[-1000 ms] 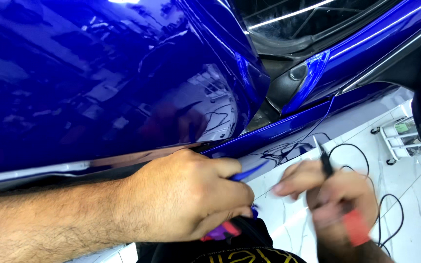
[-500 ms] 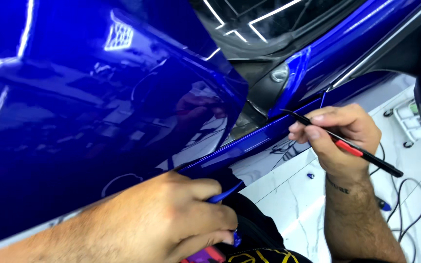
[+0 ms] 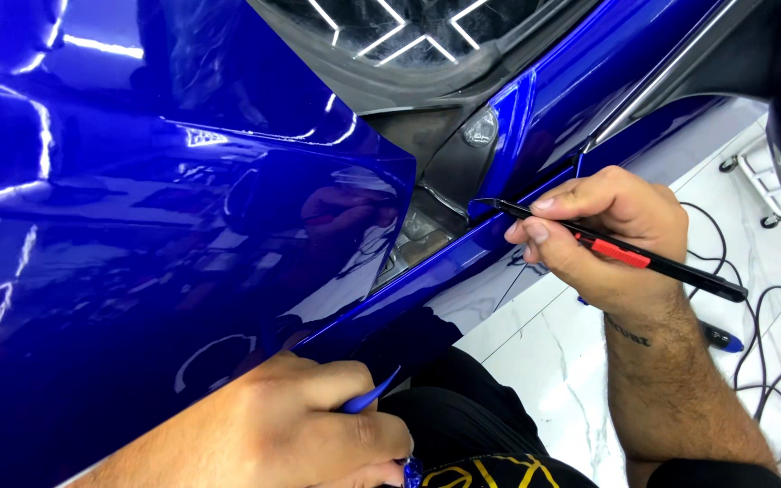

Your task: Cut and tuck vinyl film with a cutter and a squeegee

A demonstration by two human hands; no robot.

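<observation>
No packages, labels, signs or screens are in view. The one candidate is a band of yellow print on the black garment [image 3: 490, 470] at the bottom edge of the head view, just right of the left hand [image 3: 309, 434]. It is cut off by the frame, so whether it counts as a label cannot be told. The glossy blue car panel [image 3: 155, 253] carries only reflections of ceiling lights, no sticker or badge.

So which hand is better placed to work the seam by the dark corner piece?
Probably the right hand: it holds the slim black-and-red knife with its tip at that seam. The left hand sits lower, gripping a blue film flap.
</observation>
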